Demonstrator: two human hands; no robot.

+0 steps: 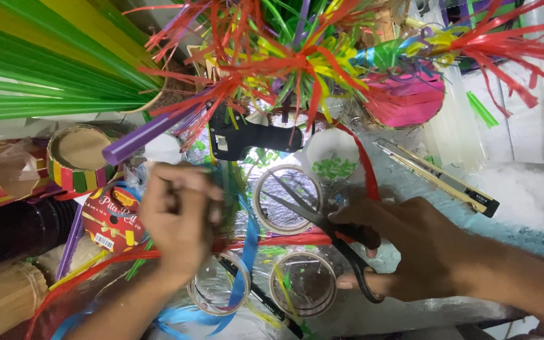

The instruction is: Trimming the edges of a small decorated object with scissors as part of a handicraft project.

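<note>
Cluttered with ribbon spools, tape rolls (288,200) and a black glue gun (247,135), the foil-covered table (536,201) lies under both hands, where the right hand (410,249) grips black-handled scissors (325,230) with blades open toward the left hand (181,217), which is closed around green ribbon (229,182).
</note>
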